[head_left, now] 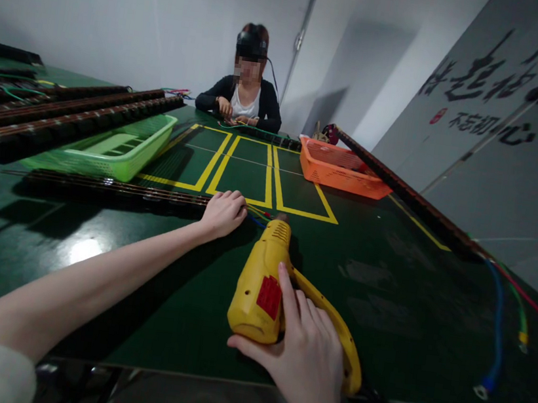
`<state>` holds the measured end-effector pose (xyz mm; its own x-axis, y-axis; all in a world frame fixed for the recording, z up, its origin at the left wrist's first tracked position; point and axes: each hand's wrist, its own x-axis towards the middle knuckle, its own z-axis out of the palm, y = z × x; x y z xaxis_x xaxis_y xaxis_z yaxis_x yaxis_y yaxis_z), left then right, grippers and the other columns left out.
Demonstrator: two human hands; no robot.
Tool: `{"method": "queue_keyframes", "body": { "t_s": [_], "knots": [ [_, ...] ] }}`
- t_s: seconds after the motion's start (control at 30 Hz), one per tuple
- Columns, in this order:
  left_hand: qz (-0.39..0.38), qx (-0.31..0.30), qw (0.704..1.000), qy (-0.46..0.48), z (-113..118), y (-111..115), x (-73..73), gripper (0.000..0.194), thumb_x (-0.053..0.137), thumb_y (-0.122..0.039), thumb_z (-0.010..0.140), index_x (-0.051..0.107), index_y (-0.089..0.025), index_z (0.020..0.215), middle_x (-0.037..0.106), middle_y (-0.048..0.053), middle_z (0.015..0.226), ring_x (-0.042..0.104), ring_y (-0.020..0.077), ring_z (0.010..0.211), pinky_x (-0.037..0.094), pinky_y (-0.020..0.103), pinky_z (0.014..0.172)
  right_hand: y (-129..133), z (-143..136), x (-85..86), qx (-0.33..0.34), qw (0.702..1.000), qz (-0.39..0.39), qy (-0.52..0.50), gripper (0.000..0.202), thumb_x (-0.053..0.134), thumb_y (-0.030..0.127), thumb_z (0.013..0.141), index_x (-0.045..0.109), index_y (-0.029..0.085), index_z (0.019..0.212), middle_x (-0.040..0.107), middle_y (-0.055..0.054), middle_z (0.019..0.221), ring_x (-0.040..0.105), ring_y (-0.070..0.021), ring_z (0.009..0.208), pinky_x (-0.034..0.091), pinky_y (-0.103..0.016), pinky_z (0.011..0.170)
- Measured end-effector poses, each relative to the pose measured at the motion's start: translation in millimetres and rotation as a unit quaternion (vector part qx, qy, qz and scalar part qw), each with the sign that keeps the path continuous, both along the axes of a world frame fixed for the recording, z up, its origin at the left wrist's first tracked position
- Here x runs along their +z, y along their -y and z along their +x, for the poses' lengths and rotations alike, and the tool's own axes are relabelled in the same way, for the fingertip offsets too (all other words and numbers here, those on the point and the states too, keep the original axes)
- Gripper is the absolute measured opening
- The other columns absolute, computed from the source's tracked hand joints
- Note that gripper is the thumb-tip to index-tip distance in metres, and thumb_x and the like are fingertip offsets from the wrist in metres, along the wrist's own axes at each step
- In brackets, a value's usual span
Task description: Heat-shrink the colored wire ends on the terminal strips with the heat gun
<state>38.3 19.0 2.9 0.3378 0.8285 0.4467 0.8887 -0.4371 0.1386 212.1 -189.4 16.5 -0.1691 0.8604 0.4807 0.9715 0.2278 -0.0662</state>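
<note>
My right hand [312,346] is wrapped round the handle of a yellow heat gun [258,286], its thumb and forefinger lying along the body. The heat gun rests low over the green table, its nozzle pointing away from me. My left hand [225,214] closes over the right end of a long black strip with copper-coloured rods [121,195]. Thin coloured wires [258,214] come out beside those fingers and run to just in front of the nozzle. What exactly the left fingertips pinch is hidden under the hand.
A green basket [137,148] and a stack of similar long strips [77,113] lie at left. An orange basket [346,180] supports another strip [412,204], whose cables [495,324] hang at right. Across the table [404,338], with its yellow tape frames, sits a person [244,96].
</note>
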Motion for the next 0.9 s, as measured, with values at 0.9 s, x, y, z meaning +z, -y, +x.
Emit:
{"method": "queue_keyframes", "body": {
  "t_s": [0.9],
  "knots": [
    [0.032, -0.022, 0.999, 0.003, 3, 1, -2.2, 0.03, 0.027, -0.031, 0.096, 0.054, -0.018, 0.089, 0.058, 0.005, 0.093, 0.054, 0.0192, 0.089, 0.037, 0.032, 0.075, -2, -40, -11.7, 0.033, 0.999, 0.028, -0.027, 0.115, 0.04, 0.089, 0.056, 0.023, 0.017, 0.144, 0.057, -0.005, 0.086, 0.054, -0.023, 0.077, 0.039, -0.037, 0.072]
  ]
}}
